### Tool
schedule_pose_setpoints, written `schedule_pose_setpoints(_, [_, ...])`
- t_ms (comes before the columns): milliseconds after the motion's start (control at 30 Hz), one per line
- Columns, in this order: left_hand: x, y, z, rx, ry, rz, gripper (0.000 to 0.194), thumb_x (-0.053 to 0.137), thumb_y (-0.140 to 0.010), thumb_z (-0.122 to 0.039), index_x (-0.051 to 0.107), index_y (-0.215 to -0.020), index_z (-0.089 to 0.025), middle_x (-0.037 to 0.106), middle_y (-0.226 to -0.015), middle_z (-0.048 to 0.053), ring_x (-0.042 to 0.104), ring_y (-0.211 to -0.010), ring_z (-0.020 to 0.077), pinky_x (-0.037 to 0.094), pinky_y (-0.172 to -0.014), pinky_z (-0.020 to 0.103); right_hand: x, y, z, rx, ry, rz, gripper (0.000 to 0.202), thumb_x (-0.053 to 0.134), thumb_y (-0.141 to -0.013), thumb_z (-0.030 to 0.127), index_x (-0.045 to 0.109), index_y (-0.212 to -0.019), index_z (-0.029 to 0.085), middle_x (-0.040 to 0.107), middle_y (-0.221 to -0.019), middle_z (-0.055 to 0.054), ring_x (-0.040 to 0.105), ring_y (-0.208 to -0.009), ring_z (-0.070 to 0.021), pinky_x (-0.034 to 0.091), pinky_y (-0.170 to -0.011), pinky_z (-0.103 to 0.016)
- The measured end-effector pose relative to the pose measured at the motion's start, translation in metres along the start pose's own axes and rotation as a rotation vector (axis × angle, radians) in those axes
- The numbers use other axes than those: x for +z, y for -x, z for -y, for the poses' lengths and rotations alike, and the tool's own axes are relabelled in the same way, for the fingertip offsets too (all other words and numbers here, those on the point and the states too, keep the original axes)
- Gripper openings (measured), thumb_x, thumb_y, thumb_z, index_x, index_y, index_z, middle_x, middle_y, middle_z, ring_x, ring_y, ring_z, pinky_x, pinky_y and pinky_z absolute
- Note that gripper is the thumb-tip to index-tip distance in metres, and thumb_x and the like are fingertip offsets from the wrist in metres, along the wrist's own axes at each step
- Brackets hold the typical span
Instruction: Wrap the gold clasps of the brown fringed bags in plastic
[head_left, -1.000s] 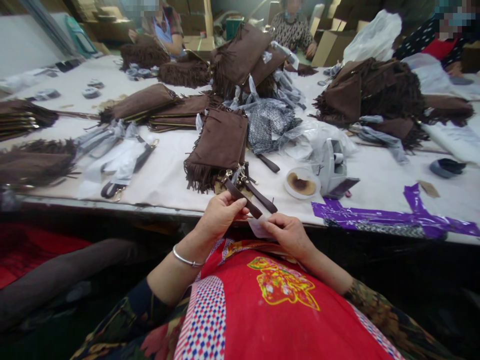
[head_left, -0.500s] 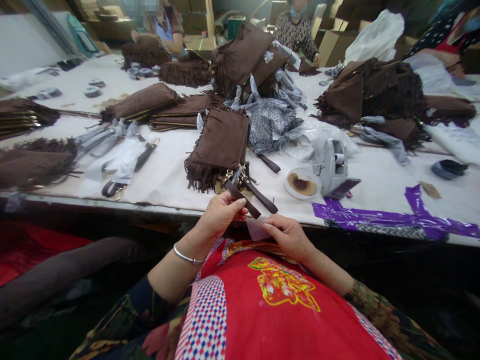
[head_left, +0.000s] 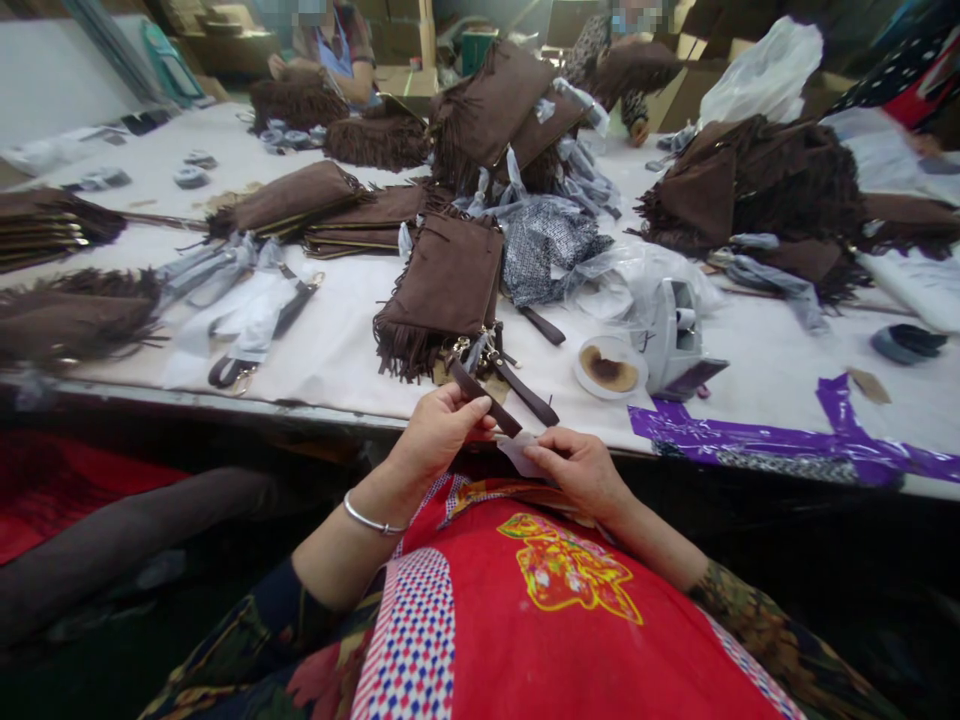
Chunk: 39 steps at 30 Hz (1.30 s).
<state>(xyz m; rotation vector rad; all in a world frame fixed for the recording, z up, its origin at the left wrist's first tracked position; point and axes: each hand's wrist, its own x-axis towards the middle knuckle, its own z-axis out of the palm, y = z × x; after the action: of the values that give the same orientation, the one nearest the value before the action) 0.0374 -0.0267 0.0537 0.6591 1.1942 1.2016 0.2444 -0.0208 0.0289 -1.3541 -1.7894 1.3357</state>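
A brown strap [head_left: 504, 415] is pinched between the thumb and fingers of my left hand [head_left: 444, 428], at the table's front edge. My right hand [head_left: 581, 465] closes on a thin whitish sheet [head_left: 517, 455], whose upper corner lies beside the strap's lower end. Just beyond my left hand lies a brown fringed pouch [head_left: 448, 280], with metal clasps [head_left: 461, 347] at its lower right corner. A second brown strap [head_left: 529, 392] rests on the table right of the one I hold.
A round dish with brown residue [head_left: 609, 367] and a white tape dispenser [head_left: 675, 335] stand to the right. Purple tape [head_left: 765, 440] lines the right front edge. Piles of fringed pouches [head_left: 757, 190] cover the middle and back. Other people work across the table [head_left: 349, 50].
The whitish sheet has changed its tilt and looks folded. Both hands keep nearly the same place. Across the table, a person now has a brown pouch lifted. The view has shifted slightly.
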Motion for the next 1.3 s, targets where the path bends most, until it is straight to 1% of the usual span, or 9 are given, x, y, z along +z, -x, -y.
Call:
schedule_pose_setpoints(233, [-0.004, -0.004, 0.010, 0.112, -0.056, -0.016, 0.025, 0.076, -0.076, -0.033, 0.065, -0.088, -0.014, 0.067, -0.070, 0.001, 0.062, -0.059, 0.0101, 0.055, -0.059, 0.021, 0.001, 0.001, 0.001, 0.024, -0.006, 0.017, 0.031, 0.064, -0.083, 0.043, 0.068, -0.066, 0.018, 0.060, -0.063, 0.001, 0.051, -0.062, -0.0136, 0.037, -0.058, -0.026])
schedule_pose_setpoints(367, [-0.004, -0.005, 0.012, 0.135, -0.051, -0.011, 0.028, 0.077, -0.075, -0.036, 0.065, -0.088, -0.015, 0.067, -0.071, 0.001, 0.062, -0.060, 0.0105, 0.054, -0.059, 0.022, 0.001, 0.001, 0.002, 0.054, -0.065, 0.011, 0.033, 0.065, -0.082, 0.044, 0.065, -0.063, 0.018, 0.057, -0.058, 0.002, 0.047, -0.057, -0.0124, 0.036, -0.055, -0.025])
schedule_pose_setpoints(567, [-0.005, -0.001, 0.015, 0.156, -0.061, -0.005, 0.030, 0.078, -0.076, -0.038, 0.066, -0.090, -0.015, 0.067, -0.070, 0.001, 0.063, -0.060, 0.0110, 0.054, -0.060, 0.022, 0.003, -0.001, 0.004, 0.120, -0.136, 0.013, 0.033, 0.066, -0.078, 0.046, 0.069, -0.064, 0.016, 0.056, -0.056, 0.002, 0.045, -0.055, -0.0117, 0.034, -0.053, -0.025])
schedule_pose_setpoints(700, [-0.008, 0.001, 0.018, 0.158, -0.060, 0.011, 0.028, 0.076, -0.078, -0.037, 0.066, -0.092, -0.015, 0.068, -0.075, 0.001, 0.062, -0.061, 0.0100, 0.054, -0.061, 0.022, 0.007, -0.001, 0.002, 0.150, -0.175, 0.011, 0.036, 0.067, -0.079, 0.049, 0.072, -0.069, 0.015, 0.060, -0.058, 0.001, 0.048, -0.056, -0.0126, 0.036, -0.054, -0.025])
schedule_pose_setpoints(833, [-0.010, 0.004, 0.018, 0.152, -0.053, 0.013, 0.028, 0.077, -0.077, -0.037, 0.067, -0.093, -0.015, 0.068, -0.075, 0.001, 0.062, -0.061, 0.0101, 0.054, -0.063, 0.022, 0.011, -0.001, 0.000, 0.130, -0.170, -0.012, 0.038, 0.066, -0.081, 0.052, 0.075, -0.072, 0.016, 0.066, -0.063, -0.001, 0.056, -0.061, -0.0152, 0.041, -0.057, -0.026])
schedule_pose_setpoints(933, [-0.010, 0.005, 0.017, 0.148, -0.063, 0.015, 0.028, 0.078, -0.076, -0.036, 0.068, -0.092, -0.015, 0.069, -0.076, 0.001, 0.062, -0.061, 0.0101, 0.054, -0.062, 0.022, 0.013, -0.001, 0.003, 0.087, -0.148, -0.047, 0.033, 0.066, -0.082, 0.048, 0.078, -0.081, 0.017, 0.073, -0.076, -0.004, 0.063, -0.072, -0.0189, 0.047, -0.066, -0.029])
schedule_pose_setpoints(1033, [-0.009, 0.006, 0.017, 0.150, -0.068, 0.017, 0.027, 0.077, -0.076, -0.036, 0.067, -0.090, -0.015, 0.069, -0.076, 0.001, 0.063, -0.062, 0.0104, 0.055, -0.062, 0.022, 0.015, 0.001, 0.009, 0.063, -0.166, -0.049, 0.026, 0.068, -0.080, 0.042, 0.078, -0.087, 0.019, 0.075, -0.084, -0.005, 0.065, -0.078, -0.0201, 0.049, -0.072, -0.031])
schedule_pose_setpoints(1167, [-0.007, 0.005, 0.018, 0.143, -0.050, -0.005, 0.027, 0.077, -0.076, -0.037, 0.067, -0.089, -0.016, 0.068, -0.073, 0.000, 0.063, -0.062, 0.0106, 0.055, -0.064, 0.023, 0.017, 0.002, 0.012, 0.095, -0.205, -0.013, 0.022, 0.070, -0.077, 0.038, 0.077, -0.085, 0.018, 0.074, -0.079, -0.003, 0.064, -0.072, -0.0183, 0.049, -0.069, -0.030])
schedule_pose_setpoints(1300, [-0.008, 0.005, 0.020, 0.143, -0.025, 0.007, 0.026, 0.077, -0.077, -0.037, 0.066, -0.090, -0.016, 0.067, -0.073, 0.000, 0.062, -0.062, 0.0106, 0.056, -0.065, 0.024, 0.016, 0.001, 0.006, 0.147, -0.217, -0.057, 0.024, 0.072, -0.075, 0.039, 0.076, -0.082, 0.017, 0.074, -0.077, -0.003, 0.063, -0.070, -0.0181, 0.049, -0.069, -0.031])
